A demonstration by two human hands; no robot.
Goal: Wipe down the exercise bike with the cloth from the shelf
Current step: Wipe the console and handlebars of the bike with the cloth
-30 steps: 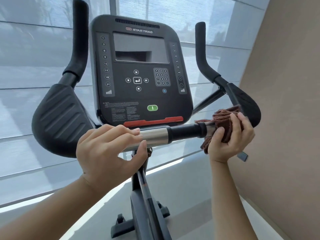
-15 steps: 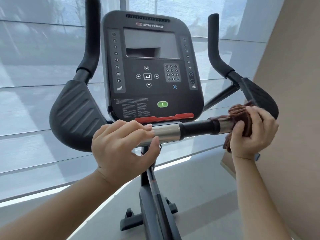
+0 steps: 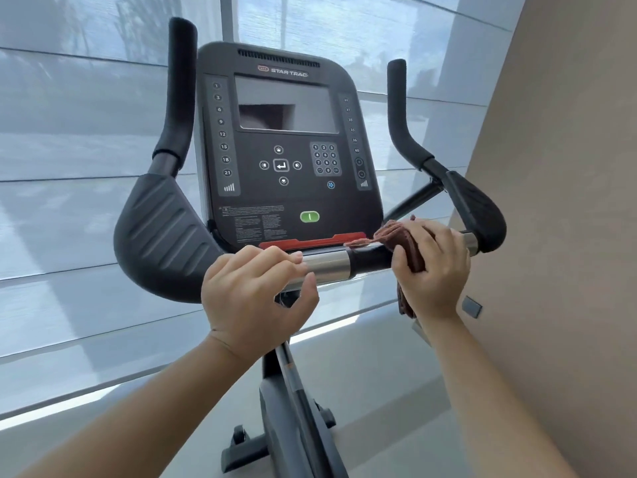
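The exercise bike's black console faces me, with a horizontal handlebar of steel and black sections below it. My left hand curls over the bar's left steel section, fingers on top and thumb underneath. My right hand grips a brown cloth wrapped round the black part of the bar, just left of the right elbow pad. A tail of the cloth hangs below that hand.
The left elbow pad and two upright black grips flank the console. A beige wall stands close on the right. The window blinds are behind, and the bike's post and base stand on the grey floor below.
My right hand slid the cloth leftward along the bar, from the steel end by the right pad onto the black section. My left hand stayed on the bar.
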